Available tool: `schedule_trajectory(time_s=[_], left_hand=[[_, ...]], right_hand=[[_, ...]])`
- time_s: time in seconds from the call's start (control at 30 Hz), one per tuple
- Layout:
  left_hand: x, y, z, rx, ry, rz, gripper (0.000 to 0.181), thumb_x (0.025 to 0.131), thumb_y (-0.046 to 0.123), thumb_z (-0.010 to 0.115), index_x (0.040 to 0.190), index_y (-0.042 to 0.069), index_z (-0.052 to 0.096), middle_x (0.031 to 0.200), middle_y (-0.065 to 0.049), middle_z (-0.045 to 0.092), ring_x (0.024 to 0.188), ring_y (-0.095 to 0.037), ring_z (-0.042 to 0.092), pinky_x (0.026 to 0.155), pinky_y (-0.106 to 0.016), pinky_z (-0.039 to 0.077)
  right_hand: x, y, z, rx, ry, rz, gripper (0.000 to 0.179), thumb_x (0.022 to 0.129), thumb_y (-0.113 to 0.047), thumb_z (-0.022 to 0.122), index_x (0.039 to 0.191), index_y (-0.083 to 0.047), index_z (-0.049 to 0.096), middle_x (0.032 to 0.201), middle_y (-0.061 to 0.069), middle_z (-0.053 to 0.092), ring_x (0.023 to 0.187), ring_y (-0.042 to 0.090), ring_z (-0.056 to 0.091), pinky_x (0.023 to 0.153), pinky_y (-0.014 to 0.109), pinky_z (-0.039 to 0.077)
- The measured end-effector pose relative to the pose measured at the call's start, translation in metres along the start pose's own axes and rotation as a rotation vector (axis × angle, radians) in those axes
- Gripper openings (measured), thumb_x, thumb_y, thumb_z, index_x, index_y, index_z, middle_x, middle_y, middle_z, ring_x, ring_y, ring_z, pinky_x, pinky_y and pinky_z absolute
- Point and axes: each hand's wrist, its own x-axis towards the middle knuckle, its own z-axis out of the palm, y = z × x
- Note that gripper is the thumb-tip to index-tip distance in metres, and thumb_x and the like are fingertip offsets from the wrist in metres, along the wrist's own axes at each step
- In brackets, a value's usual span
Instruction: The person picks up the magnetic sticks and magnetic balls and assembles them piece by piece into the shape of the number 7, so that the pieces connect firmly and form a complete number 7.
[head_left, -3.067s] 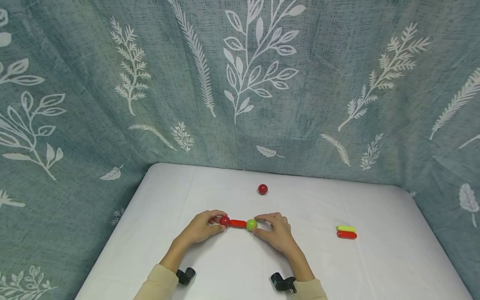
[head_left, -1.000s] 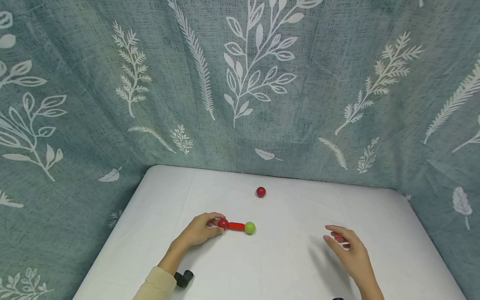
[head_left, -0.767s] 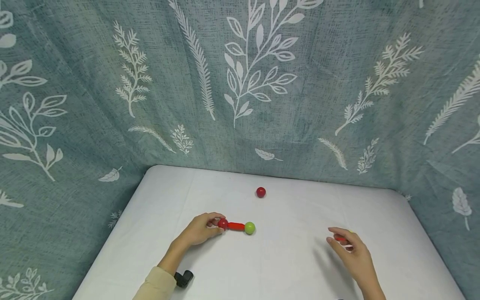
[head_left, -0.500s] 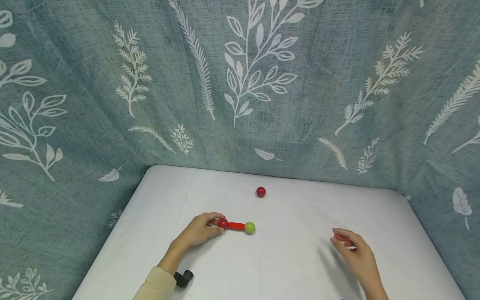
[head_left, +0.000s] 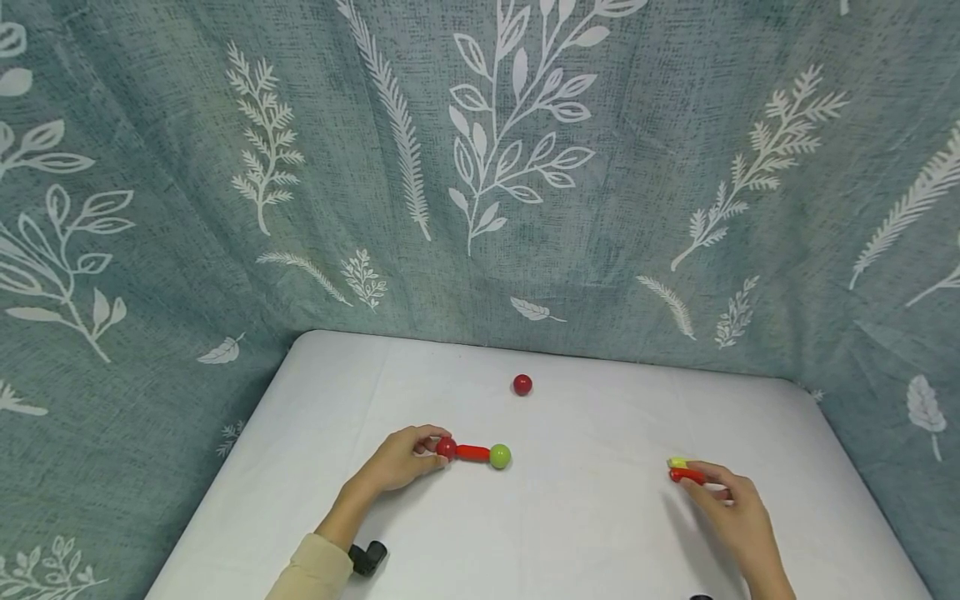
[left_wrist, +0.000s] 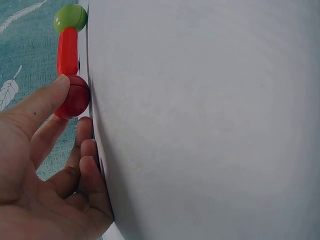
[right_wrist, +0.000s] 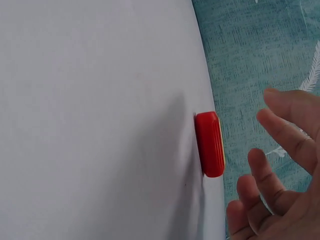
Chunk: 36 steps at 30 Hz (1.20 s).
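My left hand (head_left: 405,458) pinches a red ball (left_wrist: 75,97) between thumb and fingers. A red rod (head_left: 472,453) joins that ball to a green ball (head_left: 500,456), all in one line on the table. My right hand (head_left: 731,504) is over the right part of the table, close to a loose red rod (right_wrist: 210,145) and a yellow-green rod (head_left: 677,462) lying side by side. In the right wrist view, its loosely bent fingers stand apart from the red rod. The yellow-green rod is mostly hidden there, behind the red one.
A second red ball (head_left: 522,384) lies toward the back of the white table (head_left: 585,517). A patterned teal cloth (head_left: 420,167) hangs behind the table and along its sides. Black wrist-worn gear (head_left: 367,557) shows beside the left wrist.
My right hand has left the green ball and moved right to the loose rods. Lately it has drifted slightly further right, uncovering their left ends. The left hand keeps its pinch on the red ball.
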Motion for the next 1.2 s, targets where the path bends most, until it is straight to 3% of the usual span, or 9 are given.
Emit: schedule_trajectory(time_s=[0.13, 0.33, 0.53, 0.7, 0.83, 0.93, 1.2], left_hand=[[0.001, -0.001, 0.000, 0.003, 0.000, -0.001, 0.036, 0.088, 0.025, 0.079, 0.122, 0.021, 0.070, 0.097, 0.004, 0.063, 0.090, -0.017, 0.054, 0.076, -0.038, 0.046], [0.002, -0.002, 0.000, 0.007, 0.000, -0.003, 0.037, 0.087, 0.027, 0.080, 0.122, 0.021, 0.070, 0.097, 0.004, 0.063, 0.090, -0.017, 0.054, 0.075, -0.038, 0.046], [0.002, 0.000, -0.001, 0.007, -0.002, -0.004, 0.036, 0.088, 0.026, 0.079, 0.122, 0.021, 0.070, 0.097, 0.005, 0.063, 0.090, -0.016, 0.054, 0.076, -0.037, 0.046], [0.001, 0.001, -0.003, -0.001, -0.005, -0.003, 0.036, 0.088, 0.025, 0.079, 0.122, 0.021, 0.069, 0.097, 0.005, 0.063, 0.090, -0.016, 0.054, 0.076, -0.037, 0.046], [0.000, 0.001, -0.002, -0.006, -0.013, -0.012, 0.036, 0.087, 0.025, 0.079, 0.122, 0.021, 0.069, 0.097, 0.005, 0.063, 0.090, -0.017, 0.054, 0.075, -0.036, 0.046], [0.000, 0.001, -0.002, -0.018, -0.018, -0.020, 0.036, 0.088, 0.025, 0.079, 0.122, 0.021, 0.070, 0.097, 0.006, 0.064, 0.090, -0.016, 0.054, 0.076, -0.036, 0.046], [0.001, 0.000, -0.002, -0.023, -0.014, -0.015, 0.035, 0.088, 0.025, 0.079, 0.121, 0.022, 0.070, 0.096, 0.006, 0.064, 0.090, -0.016, 0.054, 0.075, -0.037, 0.045]], right_hand=[[0.007, 0.006, -0.003, -0.030, -0.007, 0.003, 0.044, 0.098, -0.034, 0.067, 0.128, -0.003, 0.065, 0.132, 0.027, 0.054, 0.101, 0.034, 0.052, 0.072, 0.039, 0.041], [0.014, 0.012, -0.001, -0.085, -0.059, 0.031, 0.046, 0.096, -0.029, 0.069, 0.130, 0.001, 0.061, 0.125, 0.033, 0.057, 0.071, 0.022, 0.049, 0.056, 0.031, 0.040], [0.016, 0.016, 0.005, -0.106, -0.025, -0.018, 0.042, 0.094, -0.021, 0.070, 0.128, 0.002, 0.062, 0.122, 0.035, 0.059, 0.060, 0.019, 0.046, 0.049, 0.029, 0.038], [0.021, 0.014, 0.006, -0.133, -0.024, 0.004, 0.043, 0.092, -0.019, 0.071, 0.128, 0.003, 0.061, 0.122, 0.037, 0.058, 0.077, 0.029, 0.055, 0.059, 0.033, 0.042], [0.023, 0.017, 0.006, -0.144, -0.044, 0.005, 0.039, 0.093, -0.017, 0.071, 0.124, 0.005, 0.062, 0.123, 0.037, 0.058, 0.105, 0.048, 0.057, 0.079, 0.050, 0.050], [0.023, 0.019, 0.007, -0.137, -0.053, 0.006, 0.037, 0.092, -0.013, 0.071, 0.121, 0.008, 0.064, 0.123, 0.036, 0.058, 0.116, 0.052, 0.052, 0.090, 0.061, 0.045], [0.020, 0.022, 0.009, -0.150, -0.032, -0.069, 0.029, 0.087, -0.007, 0.075, 0.113, 0.005, 0.070, 0.116, 0.030, 0.065, 0.112, 0.049, 0.056, 0.087, 0.061, 0.047]])
